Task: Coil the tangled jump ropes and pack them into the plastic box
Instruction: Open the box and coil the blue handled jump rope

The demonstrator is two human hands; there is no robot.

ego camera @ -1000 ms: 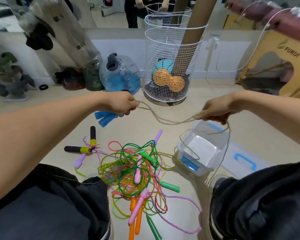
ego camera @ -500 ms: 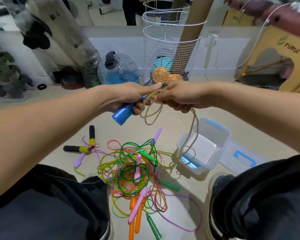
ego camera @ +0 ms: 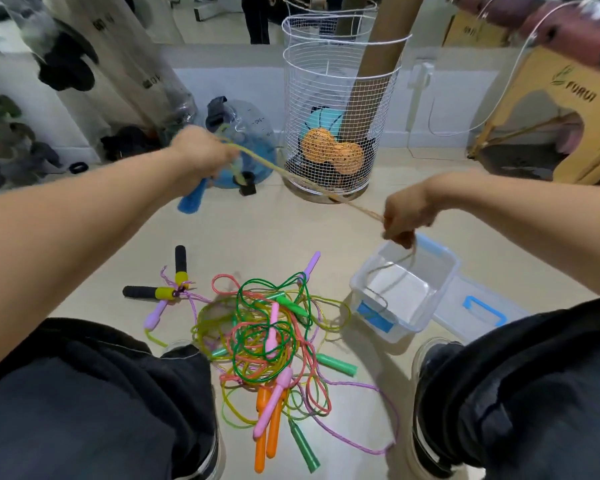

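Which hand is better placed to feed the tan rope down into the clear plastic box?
Right. The right hand pinches the tan braided rope almost directly above the clear plastic box, where slack already dangles. The left hand grips the blue handles farther away.

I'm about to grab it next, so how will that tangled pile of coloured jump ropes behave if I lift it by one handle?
The tangled pile is thin looped cord, so it is probably floppy. Interlocked loops would likely drag neighbouring ropes up too. Loose handles may dangle and swing.

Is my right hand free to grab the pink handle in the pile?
Probably not yet: the right hand grips the tan rope. Nothing covers the pink handle otherwise.
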